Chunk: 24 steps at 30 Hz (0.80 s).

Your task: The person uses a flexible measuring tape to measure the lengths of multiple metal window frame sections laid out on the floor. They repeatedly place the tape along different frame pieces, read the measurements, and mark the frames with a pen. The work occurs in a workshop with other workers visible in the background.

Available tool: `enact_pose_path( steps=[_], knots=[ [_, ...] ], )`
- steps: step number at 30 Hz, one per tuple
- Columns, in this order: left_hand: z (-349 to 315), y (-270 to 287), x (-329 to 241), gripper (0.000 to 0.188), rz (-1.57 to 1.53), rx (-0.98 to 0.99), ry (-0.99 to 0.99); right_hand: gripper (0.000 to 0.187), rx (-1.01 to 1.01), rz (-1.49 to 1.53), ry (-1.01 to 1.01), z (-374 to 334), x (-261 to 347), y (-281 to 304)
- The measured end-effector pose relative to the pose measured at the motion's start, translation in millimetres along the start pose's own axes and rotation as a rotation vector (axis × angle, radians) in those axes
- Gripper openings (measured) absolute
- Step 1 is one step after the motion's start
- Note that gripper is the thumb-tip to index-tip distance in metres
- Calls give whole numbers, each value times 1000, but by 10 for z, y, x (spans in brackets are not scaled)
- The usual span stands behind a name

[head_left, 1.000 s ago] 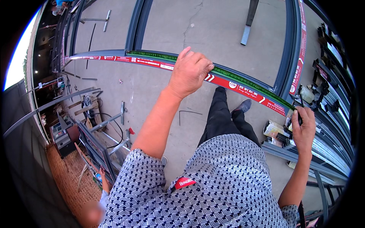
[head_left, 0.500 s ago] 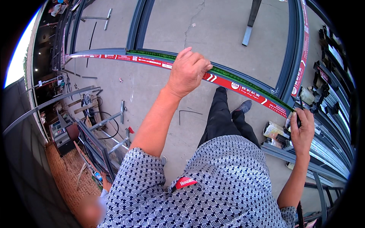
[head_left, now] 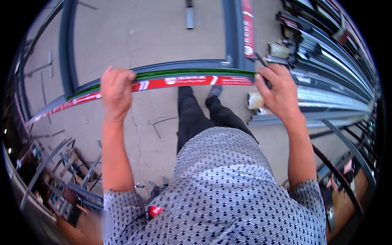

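A dark grey metal frame [head_left: 179,64] spans the upper middle, its near rail wrapped on the outer side in red printed film [head_left: 183,80]. Along that rail runs a thin green strip [head_left: 196,73]. Over the rail, left of the middle, my left hand [head_left: 116,92] is closed, its fingers curled at the green strip; its fingertips are partly hidden. At the rail's right corner my right hand [head_left: 279,87] pinches a slim dark thing [head_left: 260,60] that sticks out above the fingers, with its thumb at the green strip's end. The dark thing's kind is unclear.
Long metal profiles [head_left: 322,98] lie stacked at the right. A metal support leg [head_left: 189,18] stands inside the frame's outline. A bent thin rod [head_left: 157,124] lies on the concrete floor [head_left: 143,134]. Racks and tools [head_left: 73,167] fill the lower left, where another person is partly visible.
My view has swung rightward, so the frame sits further left and looks more level. My left hand has moved left along the rail from the right hand, which stays at the corner.
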<state>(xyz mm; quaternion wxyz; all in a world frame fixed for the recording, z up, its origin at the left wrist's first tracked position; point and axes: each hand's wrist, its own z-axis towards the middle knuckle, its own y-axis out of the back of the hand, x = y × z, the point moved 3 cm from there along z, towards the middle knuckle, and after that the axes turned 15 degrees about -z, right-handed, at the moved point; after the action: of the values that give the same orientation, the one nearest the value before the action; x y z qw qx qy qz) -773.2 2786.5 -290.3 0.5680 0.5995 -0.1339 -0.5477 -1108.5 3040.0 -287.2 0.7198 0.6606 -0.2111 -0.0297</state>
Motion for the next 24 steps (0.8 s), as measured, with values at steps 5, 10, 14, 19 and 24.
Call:
enact_pose_path(
  steps=[5,10,14,19,24],
  knots=[
    [24,11,37,12,5,16,-28,17,82,-14,-74,-22,1,3],
    [43,23,47,15,-7,54,-7,21,97,-40,-72,10,-12,-8],
    [50,21,36,15,-14,61,11,21,120,-62,-80,24,-11,-13],
    [55,22,45,16,-12,66,10,20,72,-52,-77,21,-39,-52],
    [48,33,61,16,-11,74,13,20,95,-59,-93,28,-40,-51]
  ],
)
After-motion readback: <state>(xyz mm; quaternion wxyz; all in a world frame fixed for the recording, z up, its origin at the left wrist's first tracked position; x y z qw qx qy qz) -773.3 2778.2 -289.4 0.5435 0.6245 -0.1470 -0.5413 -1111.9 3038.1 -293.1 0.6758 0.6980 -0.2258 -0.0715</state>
